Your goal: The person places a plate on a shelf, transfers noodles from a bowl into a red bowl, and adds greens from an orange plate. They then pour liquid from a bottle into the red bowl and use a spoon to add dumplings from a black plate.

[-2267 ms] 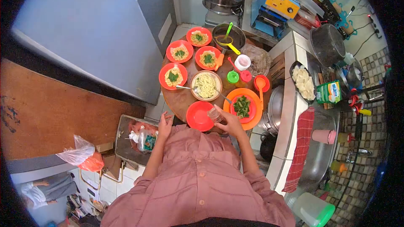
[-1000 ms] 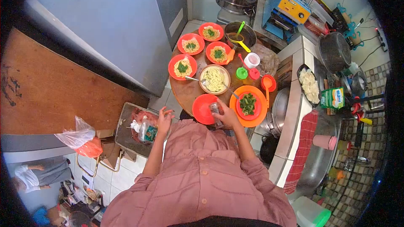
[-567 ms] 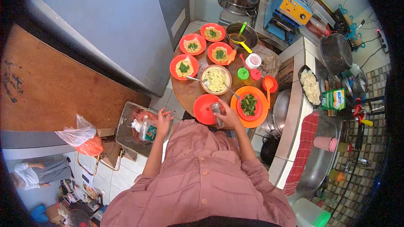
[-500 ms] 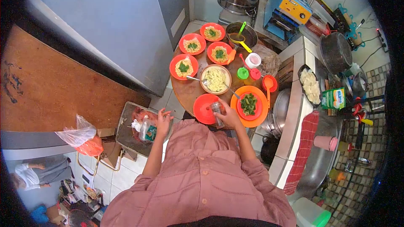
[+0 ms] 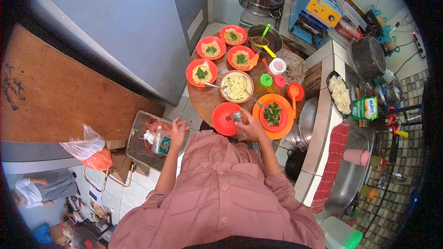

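My right hand grips a clear shaker jar at the near edge of the round table. The jar is tilted over a red plate; its contents are too small to make out. My left hand hangs in the air to the left, fingers apart, with nothing in it. Beyond the red plate stands a bowl of pale noodles with a spoon and a fork in it. On the right, a smaller red plate of cooked greens sits inside an orange plate.
Several red plates of noodles with greens fill the table's far left. A dark pot with a yellow strainer stands at the back. A grey bin is below my left hand. The tiled counter runs along the right. Another person is at far left.
Both hands have barely moved. The jar stays in my right hand over the red plate, with only a very slight shift.
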The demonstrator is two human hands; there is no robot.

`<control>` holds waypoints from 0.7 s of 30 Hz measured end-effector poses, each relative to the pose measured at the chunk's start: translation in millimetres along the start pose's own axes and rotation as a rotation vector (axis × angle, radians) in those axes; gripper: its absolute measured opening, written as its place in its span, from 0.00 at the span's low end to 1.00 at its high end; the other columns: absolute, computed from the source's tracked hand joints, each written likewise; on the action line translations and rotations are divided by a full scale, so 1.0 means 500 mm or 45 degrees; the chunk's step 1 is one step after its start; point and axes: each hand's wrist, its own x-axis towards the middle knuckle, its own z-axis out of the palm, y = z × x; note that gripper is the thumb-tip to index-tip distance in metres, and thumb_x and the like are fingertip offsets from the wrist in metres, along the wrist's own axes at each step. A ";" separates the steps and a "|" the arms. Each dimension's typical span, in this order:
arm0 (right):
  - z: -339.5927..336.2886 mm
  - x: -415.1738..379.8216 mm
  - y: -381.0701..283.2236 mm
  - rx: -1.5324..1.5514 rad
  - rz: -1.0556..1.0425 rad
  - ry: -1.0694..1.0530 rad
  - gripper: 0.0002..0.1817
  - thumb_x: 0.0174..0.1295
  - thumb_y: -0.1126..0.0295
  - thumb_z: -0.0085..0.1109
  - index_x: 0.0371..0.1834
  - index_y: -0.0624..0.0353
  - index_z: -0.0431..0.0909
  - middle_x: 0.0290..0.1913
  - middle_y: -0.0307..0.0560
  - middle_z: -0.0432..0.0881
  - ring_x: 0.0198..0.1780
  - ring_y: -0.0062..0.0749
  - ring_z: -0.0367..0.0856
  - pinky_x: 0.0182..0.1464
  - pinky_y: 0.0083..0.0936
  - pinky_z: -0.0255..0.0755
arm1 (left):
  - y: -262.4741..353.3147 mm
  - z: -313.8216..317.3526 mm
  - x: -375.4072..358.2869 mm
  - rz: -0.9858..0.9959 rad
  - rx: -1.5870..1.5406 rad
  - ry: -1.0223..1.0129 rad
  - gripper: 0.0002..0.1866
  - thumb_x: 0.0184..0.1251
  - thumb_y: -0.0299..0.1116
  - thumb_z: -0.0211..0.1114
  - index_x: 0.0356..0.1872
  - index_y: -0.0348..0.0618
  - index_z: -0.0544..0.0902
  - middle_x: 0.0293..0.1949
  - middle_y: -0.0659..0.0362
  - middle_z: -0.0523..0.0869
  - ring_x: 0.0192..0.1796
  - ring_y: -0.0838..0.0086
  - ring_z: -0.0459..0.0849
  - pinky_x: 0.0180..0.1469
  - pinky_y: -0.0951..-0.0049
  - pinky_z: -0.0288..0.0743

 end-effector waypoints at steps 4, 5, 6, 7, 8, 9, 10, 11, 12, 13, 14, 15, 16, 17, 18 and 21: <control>-0.007 -0.001 -0.008 0.009 -0.003 -0.027 0.38 0.47 0.53 0.62 0.63 0.49 0.59 0.48 0.60 0.76 0.47 0.52 0.76 0.49 0.36 0.69 | -0.005 -0.005 0.006 -0.011 0.061 0.009 0.19 0.65 0.23 0.48 0.57 0.38 0.59 0.46 0.53 0.75 0.38 0.72 0.81 0.41 0.77 0.73; -0.008 -0.002 -0.009 0.042 0.000 -0.047 0.38 0.47 0.54 0.63 0.63 0.48 0.59 0.49 0.59 0.75 0.48 0.51 0.76 0.50 0.35 0.69 | -0.006 -0.006 0.006 -0.006 0.067 0.005 0.19 0.65 0.23 0.48 0.57 0.38 0.59 0.46 0.53 0.75 0.38 0.72 0.81 0.40 0.77 0.73; -0.010 -0.005 -0.015 0.042 0.000 -0.048 0.38 0.47 0.54 0.63 0.63 0.48 0.59 0.49 0.59 0.75 0.48 0.51 0.76 0.50 0.35 0.69 | -0.014 -0.008 0.010 -0.006 0.067 0.006 0.19 0.65 0.23 0.48 0.57 0.38 0.59 0.46 0.53 0.75 0.38 0.72 0.81 0.40 0.77 0.73; -0.012 -0.009 -0.020 0.087 -0.053 -0.036 0.38 0.47 0.55 0.63 0.63 0.48 0.59 0.50 0.57 0.75 0.49 0.49 0.76 0.50 0.34 0.69 | -0.021 -0.011 0.014 0.010 0.046 -0.003 0.19 0.65 0.23 0.48 0.57 0.38 0.59 0.46 0.53 0.75 0.38 0.72 0.81 0.41 0.77 0.73; -0.015 -0.013 -0.026 0.132 -0.106 -0.025 0.38 0.47 0.56 0.63 0.64 0.48 0.59 0.51 0.55 0.75 0.50 0.47 0.76 0.50 0.33 0.69 | -0.028 -0.013 0.018 0.026 0.025 -0.012 0.20 0.65 0.23 0.48 0.57 0.38 0.59 0.46 0.53 0.75 0.38 0.72 0.81 0.41 0.77 0.73; -0.020 -0.019 -0.036 0.132 -0.106 -0.026 0.38 0.47 0.56 0.63 0.64 0.48 0.59 0.51 0.55 0.75 0.50 0.47 0.76 0.50 0.33 0.69 | -0.030 -0.015 0.020 0.026 0.025 -0.011 0.20 0.65 0.23 0.48 0.57 0.38 0.59 0.46 0.53 0.75 0.38 0.72 0.81 0.41 0.77 0.73; -0.026 -0.025 -0.046 0.129 -0.110 -0.012 0.38 0.48 0.57 0.63 0.64 0.47 0.60 0.52 0.53 0.75 0.50 0.45 0.76 0.50 0.32 0.69 | -0.032 -0.015 0.021 0.033 0.016 -0.018 0.20 0.65 0.23 0.48 0.57 0.38 0.58 0.46 0.53 0.75 0.38 0.71 0.81 0.41 0.76 0.74; -0.031 -0.031 -0.056 0.127 -0.113 0.001 0.37 0.48 0.58 0.63 0.64 0.46 0.60 0.52 0.51 0.75 0.51 0.42 0.76 0.51 0.31 0.69 | -0.034 -0.016 0.022 0.040 0.006 -0.026 0.20 0.65 0.23 0.49 0.57 0.38 0.58 0.46 0.53 0.75 0.38 0.71 0.81 0.41 0.76 0.74; -0.036 -0.036 -0.063 0.126 -0.112 -0.001 0.37 0.48 0.58 0.63 0.64 0.46 0.60 0.52 0.51 0.75 0.51 0.42 0.76 0.51 0.31 0.69 | -0.029 -0.014 0.018 0.038 0.005 -0.025 0.20 0.65 0.23 0.49 0.57 0.38 0.58 0.46 0.53 0.75 0.38 0.71 0.81 0.41 0.76 0.74; -0.041 -0.041 -0.069 0.108 -0.160 0.040 0.37 0.47 0.58 0.64 0.63 0.46 0.60 0.52 0.51 0.75 0.50 0.42 0.76 0.50 0.31 0.70 | -0.024 -0.013 0.015 0.029 0.016 -0.013 0.20 0.65 0.23 0.49 0.58 0.38 0.58 0.46 0.52 0.75 0.38 0.71 0.81 0.42 0.76 0.74; -0.043 -0.045 -0.071 0.090 -0.209 0.081 0.38 0.47 0.58 0.64 0.63 0.46 0.60 0.52 0.50 0.75 0.50 0.41 0.77 0.50 0.31 0.70 | -0.017 -0.011 0.012 0.021 0.027 -0.002 0.21 0.65 0.23 0.49 0.58 0.38 0.58 0.46 0.52 0.75 0.38 0.71 0.81 0.43 0.75 0.74; -0.043 -0.047 -0.067 0.090 -0.208 0.081 0.38 0.47 0.58 0.64 0.63 0.46 0.60 0.52 0.50 0.75 0.50 0.41 0.77 0.50 0.31 0.70 | -0.018 -0.011 0.013 0.021 0.027 -0.003 0.21 0.65 0.23 0.49 0.58 0.38 0.58 0.46 0.52 0.75 0.38 0.71 0.81 0.43 0.75 0.74; -0.043 -0.050 -0.062 0.087 -0.218 0.121 0.38 0.46 0.58 0.64 0.63 0.47 0.60 0.51 0.49 0.76 0.47 0.39 0.78 0.48 0.30 0.71 | -0.017 -0.012 0.014 0.030 0.049 -0.009 0.21 0.65 0.23 0.49 0.58 0.37 0.57 0.47 0.52 0.75 0.39 0.71 0.81 0.43 0.75 0.74; -0.042 -0.053 -0.058 0.084 -0.228 0.160 0.39 0.45 0.58 0.65 0.63 0.48 0.60 0.50 0.49 0.76 0.45 0.38 0.80 0.46 0.29 0.72 | -0.017 -0.013 0.015 0.039 0.071 -0.016 0.21 0.65 0.23 0.48 0.58 0.37 0.57 0.47 0.52 0.75 0.39 0.70 0.81 0.43 0.75 0.74; -0.044 -0.056 -0.062 0.084 -0.229 0.160 0.39 0.45 0.58 0.65 0.63 0.48 0.60 0.50 0.49 0.76 0.45 0.38 0.80 0.46 0.29 0.72 | -0.011 -0.011 0.012 0.041 0.071 -0.016 0.21 0.65 0.23 0.48 0.58 0.37 0.57 0.47 0.52 0.75 0.39 0.70 0.81 0.43 0.75 0.74; -0.047 -0.068 -0.071 0.095 -0.334 0.299 0.40 0.44 0.60 0.67 0.63 0.51 0.61 0.48 0.48 0.78 0.39 0.34 0.81 0.41 0.26 0.74 | 0.005 -0.007 0.005 0.012 0.124 0.002 0.21 0.65 0.23 0.48 0.58 0.37 0.57 0.47 0.52 0.74 0.40 0.70 0.80 0.44 0.75 0.74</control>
